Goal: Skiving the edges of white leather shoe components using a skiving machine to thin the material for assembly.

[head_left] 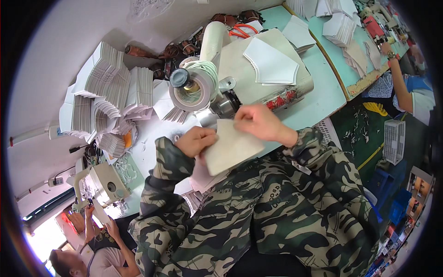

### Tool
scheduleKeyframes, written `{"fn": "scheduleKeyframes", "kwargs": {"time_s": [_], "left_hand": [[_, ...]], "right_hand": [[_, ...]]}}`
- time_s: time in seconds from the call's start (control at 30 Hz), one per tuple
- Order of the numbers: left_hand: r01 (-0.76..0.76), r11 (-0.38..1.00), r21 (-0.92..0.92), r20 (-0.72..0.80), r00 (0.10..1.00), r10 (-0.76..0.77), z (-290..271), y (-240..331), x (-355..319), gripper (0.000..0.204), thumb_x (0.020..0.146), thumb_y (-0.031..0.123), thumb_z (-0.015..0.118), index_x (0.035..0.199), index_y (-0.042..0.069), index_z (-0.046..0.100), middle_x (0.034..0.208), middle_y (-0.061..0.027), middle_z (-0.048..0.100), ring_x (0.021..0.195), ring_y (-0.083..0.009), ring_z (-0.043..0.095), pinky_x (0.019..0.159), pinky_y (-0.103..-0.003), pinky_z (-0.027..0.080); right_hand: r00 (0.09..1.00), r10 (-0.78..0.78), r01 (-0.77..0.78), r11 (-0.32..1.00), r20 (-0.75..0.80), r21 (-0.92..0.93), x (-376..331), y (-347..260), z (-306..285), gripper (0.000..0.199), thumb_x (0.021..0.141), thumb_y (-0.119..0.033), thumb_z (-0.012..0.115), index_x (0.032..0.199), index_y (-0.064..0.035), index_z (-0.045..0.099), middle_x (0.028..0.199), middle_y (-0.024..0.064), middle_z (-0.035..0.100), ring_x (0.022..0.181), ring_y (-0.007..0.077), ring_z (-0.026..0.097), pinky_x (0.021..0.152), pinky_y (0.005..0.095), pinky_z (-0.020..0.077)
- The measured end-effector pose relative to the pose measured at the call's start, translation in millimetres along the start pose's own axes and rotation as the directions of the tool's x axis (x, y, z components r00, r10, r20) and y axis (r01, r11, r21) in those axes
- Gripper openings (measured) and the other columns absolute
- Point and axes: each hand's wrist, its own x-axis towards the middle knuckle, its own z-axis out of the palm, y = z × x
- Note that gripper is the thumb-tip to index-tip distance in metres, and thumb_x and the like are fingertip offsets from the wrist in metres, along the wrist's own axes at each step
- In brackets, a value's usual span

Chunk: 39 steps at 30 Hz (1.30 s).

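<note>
A cream flat sheet piece (234,150), like thin leather or lining, hangs in front of my body, just below the machine's metal head. Its left edge is pinched between the thumb and fingers of my left hand (196,141). My right hand (262,123) is closed on its upper right part, with fingertips bent over the edge. Right behind my hands stands a cream bench machine (300,83) with a dark round knob (180,78) and a metal working head (227,105). Pinkish pieces (203,177) lie partly hidden under the held piece, by my lap.
Tall stacks of white cut pieces (104,81) crowd the table's left. More white pieces (272,63) rest on the machine top, near orange-handled scissors (242,30). A co-worker sits at another machine (104,183) at lower left; another person's arm (400,83) reaches in at right.
</note>
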Motion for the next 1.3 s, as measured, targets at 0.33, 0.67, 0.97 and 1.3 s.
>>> {"fn": "scheduleKeyframes", "kwargs": {"time_s": [0.33,0.67,0.97,1.3], "left_hand": [[-0.392,0.414,0.822,-0.057,0.665,0.744,-43.5,30.1,28.5,0.018,0.082,0.016,0.064,0.096,0.004,0.066,0.082,-0.0089,0.065,0.077,-0.0238,0.061,0.073,-0.036,0.047],[0.254,0.547,0.798,-0.483,0.812,0.327,32.2,-76.0,-39.8,0.026,0.082,0.035,0.065,0.087,0.010,0.063,0.084,-0.0114,0.065,0.072,-0.0319,0.064,0.061,-0.044,0.050],[-0.105,0.992,0.063,-0.304,0.945,0.119,30.0,-51.0,-65.6,0.022,0.086,0.015,0.065,0.103,0.001,0.068,0.082,-0.0061,0.068,0.069,-0.0113,0.062,0.062,-0.026,0.049],[-0.183,0.981,0.058,-0.455,0.870,0.189,2.9,-10.1,-16.0,0.021,0.089,0.016,0.060,0.094,-0.003,0.064,0.072,-0.0029,0.062,0.061,-0.0083,0.055,0.055,-0.025,0.044]], "right_hand": [[0.919,-0.392,0.332,0.725,0.035,-0.603,18.6,-18.5,-27.1,0.031,0.076,-0.024,0.067,0.100,-0.0042,0.067,0.076,0.0101,0.067,0.071,0.0273,0.064,0.067,0.0384,0.0500],[0.660,-0.741,0.461,0.528,-0.121,-0.713,7.6,-61.1,-112.0,0.024,0.074,-0.016,0.069,0.095,-0.0052,0.066,0.090,0.0122,0.065,0.081,0.0330,0.062,0.072,0.0433,0.0486],[0.888,-0.452,0.340,0.535,0.078,-0.773,-15.0,6.0,-29.3,0.021,0.068,-0.014,0.075,0.078,-0.0078,0.057,0.081,0.0051,0.055,0.083,0.0256,0.055,0.073,0.0412,0.0449],[0.499,-0.859,0.311,0.303,-0.116,-0.901,26.0,-59.7,-124.6,0.008,0.074,-0.008,0.065,0.082,-0.0082,0.060,0.078,0.0074,0.058,0.071,0.0265,0.059,0.063,0.0382,0.0478]]}}
